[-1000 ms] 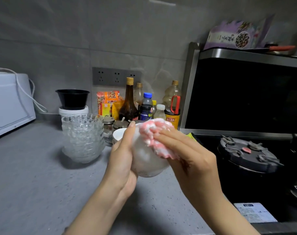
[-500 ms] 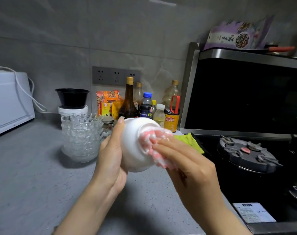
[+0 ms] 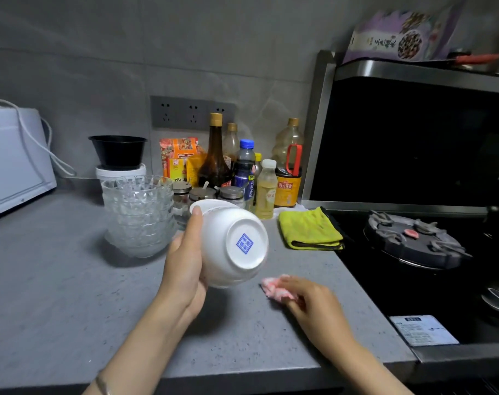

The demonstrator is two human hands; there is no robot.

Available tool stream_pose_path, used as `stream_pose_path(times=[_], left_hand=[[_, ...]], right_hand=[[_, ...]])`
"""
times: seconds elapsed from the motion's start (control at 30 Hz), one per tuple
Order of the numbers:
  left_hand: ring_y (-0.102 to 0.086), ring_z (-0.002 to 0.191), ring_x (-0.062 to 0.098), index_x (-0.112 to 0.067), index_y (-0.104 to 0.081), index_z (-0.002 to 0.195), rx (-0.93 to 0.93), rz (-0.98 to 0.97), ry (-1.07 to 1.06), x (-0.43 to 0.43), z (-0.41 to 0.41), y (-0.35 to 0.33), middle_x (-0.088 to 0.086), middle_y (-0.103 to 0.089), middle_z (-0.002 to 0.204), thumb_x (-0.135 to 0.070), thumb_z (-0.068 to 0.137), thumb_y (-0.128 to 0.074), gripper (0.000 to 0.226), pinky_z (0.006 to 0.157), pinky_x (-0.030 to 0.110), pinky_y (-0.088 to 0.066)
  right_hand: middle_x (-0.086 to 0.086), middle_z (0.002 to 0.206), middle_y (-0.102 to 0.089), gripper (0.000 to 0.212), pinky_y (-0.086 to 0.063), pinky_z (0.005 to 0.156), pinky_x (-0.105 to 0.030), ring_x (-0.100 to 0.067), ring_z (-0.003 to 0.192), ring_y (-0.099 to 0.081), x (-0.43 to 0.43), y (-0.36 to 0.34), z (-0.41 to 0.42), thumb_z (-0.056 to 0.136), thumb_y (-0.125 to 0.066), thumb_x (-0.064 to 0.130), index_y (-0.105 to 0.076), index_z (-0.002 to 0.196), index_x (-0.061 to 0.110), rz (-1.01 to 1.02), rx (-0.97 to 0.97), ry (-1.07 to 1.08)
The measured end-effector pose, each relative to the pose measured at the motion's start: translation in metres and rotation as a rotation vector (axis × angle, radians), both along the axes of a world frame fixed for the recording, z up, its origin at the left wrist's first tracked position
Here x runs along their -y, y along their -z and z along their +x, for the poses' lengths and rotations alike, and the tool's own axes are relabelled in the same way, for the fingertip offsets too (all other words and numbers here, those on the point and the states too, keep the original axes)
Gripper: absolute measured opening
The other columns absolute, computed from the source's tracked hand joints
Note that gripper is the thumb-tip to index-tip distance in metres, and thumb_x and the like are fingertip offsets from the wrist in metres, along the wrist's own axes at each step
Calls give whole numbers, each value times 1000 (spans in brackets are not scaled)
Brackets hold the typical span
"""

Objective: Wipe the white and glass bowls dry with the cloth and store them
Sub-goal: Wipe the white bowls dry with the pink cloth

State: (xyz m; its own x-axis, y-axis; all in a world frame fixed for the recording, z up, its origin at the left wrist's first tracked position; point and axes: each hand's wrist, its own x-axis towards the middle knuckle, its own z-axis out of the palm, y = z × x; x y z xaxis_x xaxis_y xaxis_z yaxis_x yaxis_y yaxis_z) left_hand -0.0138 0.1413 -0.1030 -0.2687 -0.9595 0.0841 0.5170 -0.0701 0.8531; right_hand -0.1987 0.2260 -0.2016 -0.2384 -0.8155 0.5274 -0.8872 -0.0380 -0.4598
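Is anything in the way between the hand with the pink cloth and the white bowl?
No, nothing visible. The right hand, gripping the pink cloth, is just below and right of the white bowl held by the left hand; only bare countertop shows between them.

The white bowl (image 3: 222,232) bears a blue square stamp (image 3: 244,243) with a lattice-like pattern on its base, and the cloth (image 3: 276,289) is mottled pink and white. The glass bowls (image 3: 138,215) are clear with a cut, faceted pattern, the countertop (image 3: 57,280) is grey with fine pale and dark flecks, and the towel (image 3: 309,229) is yellow-green with a black edge. Further back are a black bowl (image 3: 117,151), a white tub (image 3: 120,171), a brown bottle (image 3: 215,155) with a gold cap, a blue-capped bottle (image 3: 245,163), an orange packet (image 3: 177,155) and a purple bag (image 3: 399,38).
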Motion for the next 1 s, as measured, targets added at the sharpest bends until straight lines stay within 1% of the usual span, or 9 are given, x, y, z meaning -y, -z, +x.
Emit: stream_pose_path(times=[0.1,0.2,0.37,0.57,0.67,0.73,0.83,0.93,1.0], left_hand=[[-66,73,11,-21,-68,88,12,-3,55,-8,-8,4,-8,-73,75,-45,93,-48,31,77,34,-51],[-67,76,13,-24,-68,94,24,-11,154,-21,-22,7,-6,-73,82,-45,92,-49,29,76,35,-52],[-68,78,15,-27,-76,82,54,-64,414,-59,-66,10,1,-74,88,-49,85,-49,36,74,34,-53],[-68,70,14,-25,-77,73,90,-96,732,-120,-130,21,3,-72,79,-53,73,-54,37,68,29,-54],[-66,70,15,-24,-76,76,116,-63,842,-149,-167,38,4,-71,80,-51,76,-56,34,69,29,-53],[-66,71,15,-26,-76,77,176,-68,885,-168,-193,53,3,-71,81,-53,78,-55,35,68,28,-52],[-67,87,17,-22,-76,88,289,-114,952,-193,-227,83,6,-73,95,-51,91,-43,44,84,32,-51],[-66,92,14,-21,-71,96,384,-204,927,-212,-252,120,3,-73,97,-44,100,-31,46,86,29,-53],[-66,98,15,-22,-66,107,423,-269,901,-220,-264,145,1,-72,102,-37,102,-25,44,87,27,-54]], right_hand=[[16,121,-65,32,-41,98,-15,-1,118,-55,-10,-1,-4,83,-66,36,-68,114,31,140,20,-19],[15,122,-63,33,-40,101,-16,8,115,-53,-33,-37,-11,86,-67,34,-61,119,33,119,409,-116],[2,115,-69,33,-49,89,-22,-10,108,-64,-85,-84,-36,93,-54,36,-63,120,18,16,877,-262],[-21,107,-54,55,-51,77,-33,-32,97,-50,-162,-77,-85,86,-54,46,-61,120,4,96,1041,-234],[-19,100,-42,61,-48,77,-32,-30,91,-40,-207,-65,-115,88,-60,40,-50,124,-8,120,1143,-192],[-15,85,-47,63,-51,69,-23,-22,77,-48,-240,-60,-130,79,-73,38,-56,115,-11,125,1228,-175],[2,57,-59,14,-50,55,-16,-4,50,-58,-282,-52,-148,81,-67,22,-76,82,11,154,1299,-109],[10,54,-58,17,-51,58,-15,0,51,-55,-321,-33,-170,71,-79,35,-76,73,18,232,1326,-73],[6,57,-60,40,-53,60,-18,-3,54,-57,-343,-14,-189,54,-90,40,-76,81,16,261,1384,20]])
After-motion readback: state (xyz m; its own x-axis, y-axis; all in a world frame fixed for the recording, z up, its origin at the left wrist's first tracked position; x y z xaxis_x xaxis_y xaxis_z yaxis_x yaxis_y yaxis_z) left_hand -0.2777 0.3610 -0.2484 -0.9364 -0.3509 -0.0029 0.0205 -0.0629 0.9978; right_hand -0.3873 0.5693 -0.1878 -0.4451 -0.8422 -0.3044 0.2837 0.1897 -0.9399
